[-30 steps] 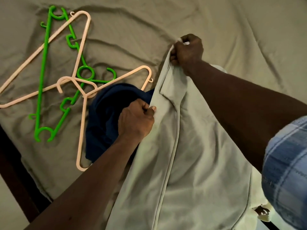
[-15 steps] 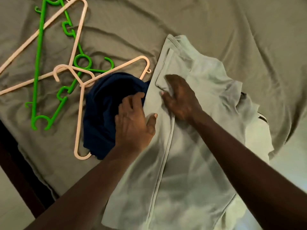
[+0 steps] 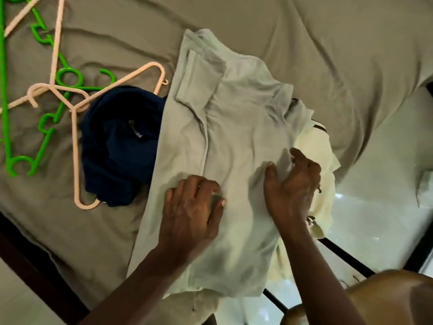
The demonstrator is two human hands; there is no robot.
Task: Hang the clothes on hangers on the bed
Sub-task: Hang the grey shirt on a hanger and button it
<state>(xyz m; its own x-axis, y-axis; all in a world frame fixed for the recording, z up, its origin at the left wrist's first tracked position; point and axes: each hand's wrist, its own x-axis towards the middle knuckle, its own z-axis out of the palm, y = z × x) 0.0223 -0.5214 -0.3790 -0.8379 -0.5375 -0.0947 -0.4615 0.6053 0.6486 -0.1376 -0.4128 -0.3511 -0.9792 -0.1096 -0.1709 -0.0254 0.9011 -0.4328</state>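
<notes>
Clothes-sorting at a bedside, seen from the head camera: a pale green garment (image 3: 234,137) is laid lengthwise over the near corner of the bed (image 3: 328,55). Its far end is pointed toward the middle of the olive sheet and its near end is draped over the edge.

The left hand (image 3: 192,212) is pressed flat on the cloth with fingers spread, apparently so that the fabric is pinned to the mattress. The right hand (image 3: 293,191) is curled just beside it, with a fold of the same garment pinched between thumb and fingers. The cloth is judged to be being pulled smooth against the anchoring left hand, so that it can be taken up by a hanger without creases.

A cream garment (image 3: 314,160) is partly buried under the green one at the bed's right edge, and a navy garment (image 3: 117,148) is heaped against its left side; both appear to be waiting their turn. One peach hanger (image 3: 74,146) is lying in contact with the navy heap, within easy reach. A second peach hanger (image 3: 56,38) and green hangers (image 3: 5,90) are tangled toward the bed's far left corner.

No garment is seen on a hanger, so the work is judged to be at an early stage. A pale floor (image 3: 375,219) is visible beyond the bed's right edge.
</notes>
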